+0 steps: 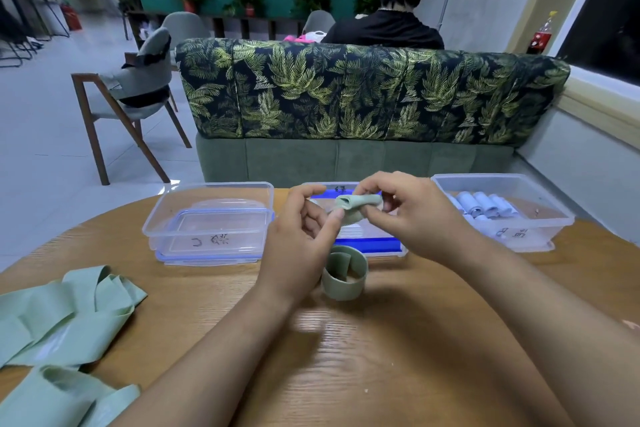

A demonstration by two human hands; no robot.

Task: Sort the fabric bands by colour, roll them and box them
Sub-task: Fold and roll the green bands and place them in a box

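three clear plastic boxes stand in a row along the far edge of the desk [381, 340]. the left box [166, 215] shows only its clear floor and dark writing on its front wall, and rests on a blue-rimmed lid. the middle box [370, 242], with blue beneath it, is mostly hidden behind the hands, so i cannot tell its contents. the right box [519, 236] holds pale blue rolls [485, 206] lying side by side, at least five. two heaps of loose green bands [69, 308] lie at the desk's left edge and near-left corner. one green band [356, 206] is held above the middle box: the left hand [298, 236] and right hand [412, 215] both pinch its rolled end with curled fingers, and its tail loops onto the desk below.
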